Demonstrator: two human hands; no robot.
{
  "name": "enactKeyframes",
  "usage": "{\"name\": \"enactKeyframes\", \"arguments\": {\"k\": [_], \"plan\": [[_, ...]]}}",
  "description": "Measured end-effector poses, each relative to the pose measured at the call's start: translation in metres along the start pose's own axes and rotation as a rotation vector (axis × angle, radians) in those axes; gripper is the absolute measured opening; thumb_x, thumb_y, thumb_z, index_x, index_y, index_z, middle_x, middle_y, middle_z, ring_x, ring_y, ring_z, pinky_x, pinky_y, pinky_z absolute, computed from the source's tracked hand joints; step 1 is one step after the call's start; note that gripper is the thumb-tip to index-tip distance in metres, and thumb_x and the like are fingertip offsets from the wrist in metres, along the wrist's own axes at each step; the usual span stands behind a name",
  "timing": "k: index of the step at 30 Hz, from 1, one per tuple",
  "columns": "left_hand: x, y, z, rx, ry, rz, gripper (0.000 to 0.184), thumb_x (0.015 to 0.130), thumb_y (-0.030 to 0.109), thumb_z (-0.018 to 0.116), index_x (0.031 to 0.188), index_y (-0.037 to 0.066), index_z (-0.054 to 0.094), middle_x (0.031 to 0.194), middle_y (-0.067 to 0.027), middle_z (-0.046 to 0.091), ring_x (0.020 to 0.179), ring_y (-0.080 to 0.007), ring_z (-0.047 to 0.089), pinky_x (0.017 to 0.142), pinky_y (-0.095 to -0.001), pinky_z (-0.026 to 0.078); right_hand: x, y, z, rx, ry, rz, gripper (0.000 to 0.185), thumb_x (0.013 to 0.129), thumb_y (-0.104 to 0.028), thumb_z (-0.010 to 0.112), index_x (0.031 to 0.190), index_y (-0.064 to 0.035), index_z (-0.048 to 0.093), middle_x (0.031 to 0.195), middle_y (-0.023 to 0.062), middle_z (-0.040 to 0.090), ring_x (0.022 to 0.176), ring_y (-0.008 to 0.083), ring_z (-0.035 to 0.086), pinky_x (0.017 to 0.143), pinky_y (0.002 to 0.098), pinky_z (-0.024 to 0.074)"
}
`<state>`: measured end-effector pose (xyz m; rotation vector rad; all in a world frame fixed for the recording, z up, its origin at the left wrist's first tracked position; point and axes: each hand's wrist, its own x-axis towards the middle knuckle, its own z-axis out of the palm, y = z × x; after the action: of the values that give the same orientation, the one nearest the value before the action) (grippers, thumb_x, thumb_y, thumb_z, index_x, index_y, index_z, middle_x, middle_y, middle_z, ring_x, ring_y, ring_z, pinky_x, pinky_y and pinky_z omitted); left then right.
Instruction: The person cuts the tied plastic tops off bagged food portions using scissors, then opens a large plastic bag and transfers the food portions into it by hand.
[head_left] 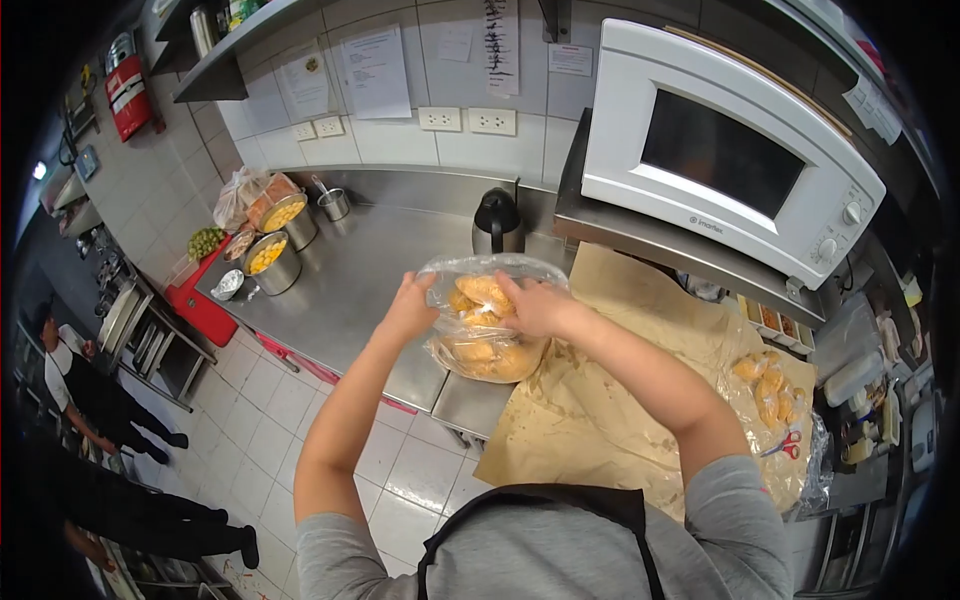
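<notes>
A large clear plastic bag [497,366] stands on the steel counter in front of me, filled with golden, breaded-looking food pieces. My left hand [408,308] grips the bag's left rim, its fingers curled over the plastic. At the bag's mouth, my right hand [537,306] has its thumb and fingers around the right side of a packet of golden pieces [482,298]. Some right fingertips are hidden by plastic and food. Further right, a bunch of similar wrapped golden pieces [768,385] lies on brown paper [620,370], near red-handled scissors [785,446].
Behind the bag stands a black-and-steel jug [498,222]. A white microwave [720,150] sits on a raised shelf to the right. Pots of yellow pieces [272,272] occupy the counter's left end. Two people in dark clothing [120,395] stand at far left.
</notes>
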<state>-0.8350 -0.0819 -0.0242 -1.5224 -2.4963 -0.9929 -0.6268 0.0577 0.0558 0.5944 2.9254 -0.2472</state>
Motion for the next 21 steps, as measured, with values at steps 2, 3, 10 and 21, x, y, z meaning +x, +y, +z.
{"name": "enactKeyframes", "arguments": {"k": [2,3,10,21], "plan": [[0.014,0.008,-0.025,-0.095,0.027,0.053,0.050,0.062,0.001,0.063,0.111,0.004,0.058,0.117,-0.0169,0.049,0.094,-0.0275,0.055,0.080,-0.0343,0.047,-0.011,-0.005,-0.024,-0.055,-0.096,0.067,0.061,0.084,-0.038,0.055,0.137,-0.0170,0.033,0.122,0.0212,0.051,0.116,0.0317,0.048,0.106,0.0520,0.0205],[0.021,0.018,-0.043,-0.140,0.041,0.083,0.050,0.062,0.000,0.061,0.112,0.002,0.057,0.112,-0.0173,0.053,0.086,-0.0261,0.059,0.077,-0.0327,0.048,-0.016,-0.004,-0.039,-0.094,-0.085,0.055,0.056,0.084,-0.037,0.055,0.133,-0.0162,0.039,0.119,0.0203,0.053,0.115,0.0311,0.049,0.106,0.0529,0.0194],[0.027,0.045,-0.080,-0.377,-0.142,-0.175,0.053,0.064,-0.001,0.054,0.117,0.000,0.055,0.102,-0.0089,0.061,0.056,-0.0098,0.054,0.052,-0.0250,0.044,-0.043,0.056,-0.046,0.056,0.195,-0.269,0.028,0.081,-0.022,0.058,0.107,-0.0121,0.058,0.108,0.0057,0.058,0.105,0.0251,0.054,0.101,0.0535,0.0249],[-0.035,0.101,-0.047,-0.387,0.282,-0.348,0.057,0.091,0.027,0.051,0.141,0.018,0.026,0.134,-0.0174,0.035,0.078,-0.0138,0.054,0.060,-0.0230,0.045,-0.236,0.339,0.121,0.037,0.098,0.595,0.076,0.066,-0.036,0.072,0.131,-0.0169,0.037,0.134,0.0154,0.034,0.122,0.0372,0.038,0.094,0.0479,0.0401]]}}
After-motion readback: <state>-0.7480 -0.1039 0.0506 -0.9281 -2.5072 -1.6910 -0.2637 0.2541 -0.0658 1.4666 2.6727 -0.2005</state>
